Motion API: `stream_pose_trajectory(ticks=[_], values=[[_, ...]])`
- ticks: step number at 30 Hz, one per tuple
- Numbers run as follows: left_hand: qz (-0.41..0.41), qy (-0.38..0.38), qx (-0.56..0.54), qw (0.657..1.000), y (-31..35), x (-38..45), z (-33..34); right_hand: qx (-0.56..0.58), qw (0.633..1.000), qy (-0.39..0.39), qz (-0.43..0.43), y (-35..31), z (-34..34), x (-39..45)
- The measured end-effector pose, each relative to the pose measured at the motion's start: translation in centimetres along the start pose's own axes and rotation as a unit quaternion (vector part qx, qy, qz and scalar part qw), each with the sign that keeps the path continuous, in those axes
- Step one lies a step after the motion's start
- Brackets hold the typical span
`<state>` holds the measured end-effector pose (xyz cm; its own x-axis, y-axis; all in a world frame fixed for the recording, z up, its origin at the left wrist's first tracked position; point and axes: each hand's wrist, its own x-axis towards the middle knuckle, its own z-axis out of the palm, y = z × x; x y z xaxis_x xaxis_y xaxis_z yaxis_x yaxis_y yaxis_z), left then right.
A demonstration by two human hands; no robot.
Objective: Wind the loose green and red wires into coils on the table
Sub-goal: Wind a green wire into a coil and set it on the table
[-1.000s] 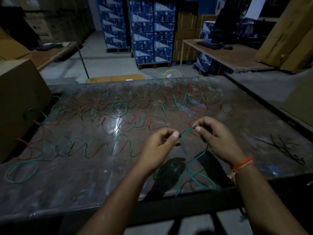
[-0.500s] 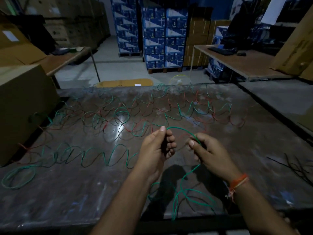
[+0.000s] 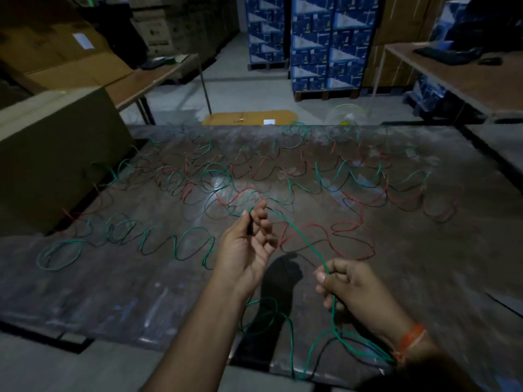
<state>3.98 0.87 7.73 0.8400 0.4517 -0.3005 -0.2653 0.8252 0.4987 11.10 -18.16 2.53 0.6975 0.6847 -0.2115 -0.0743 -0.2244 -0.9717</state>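
A green wire (image 3: pixel 297 233) runs taut between my two hands above the dark table (image 3: pixel 119 292). My left hand (image 3: pixel 249 244) pinches its far end between thumb and forefinger, palm turned up. My right hand (image 3: pixel 353 290), nearer the front edge, is closed around the same wire, which drops below it into loose green loops (image 3: pixel 319 340). A red wire (image 3: pixel 348 236) lies in curls just beyond my hands. Many more green and red wires (image 3: pixel 283 176) wander in loops across the far half. A small green coil (image 3: pixel 59 254) lies at the left.
A large cardboard box (image 3: pixel 53 162) stands on the table's left side. Beyond the far edge are a wooden table (image 3: pixel 158 77), stacked blue boxes (image 3: pixel 325 43) on pallets, and another table (image 3: pixel 452 77) at the right with a keyboard. The light is dim.
My hands have drawn apart: the left lifted away with the wire's end, the right pulled back toward me along it. The green wire now stretches straight between them. The camera has tilted closer.
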Motion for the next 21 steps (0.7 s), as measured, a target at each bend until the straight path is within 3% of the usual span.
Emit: stream_pose_trajectory(ticks=[4, 7, 11, 14, 16, 21], values=[[0.034, 0.031, 0.021, 0.999, -0.7, -0.4, -0.6, -0.16, 0.979, -0.127, -0.007, -0.7, -0.9, -0.9], [0.06, 0.038, 0.037, 0.997, -1.0, -0.8, -0.6, -0.254, 0.943, -0.215, -0.007, -2.3, -1.1, -2.1], [0.082, 0.037, 0.051, 0.995, -0.9, -1.2, -1.0, -0.486, 0.84, -0.218, -0.105, -4.3, -1.6, -3.7], [0.106, 0.034, 0.078, 0.991, -0.5, -1.5, -1.9, -0.537, 0.797, -0.237, -0.146, -5.4, -1.6, -4.9], [0.12, 0.028, 0.116, 0.986, -0.2, -1.8, -2.5, -0.517, 0.793, -0.252, -0.201, -6.1, -1.0, -5.4], [0.113, 0.031, 0.189, 0.975, 0.8, -2.7, -4.1, -0.333, 0.872, -0.166, -0.317, -7.2, 1.3, -5.9]])
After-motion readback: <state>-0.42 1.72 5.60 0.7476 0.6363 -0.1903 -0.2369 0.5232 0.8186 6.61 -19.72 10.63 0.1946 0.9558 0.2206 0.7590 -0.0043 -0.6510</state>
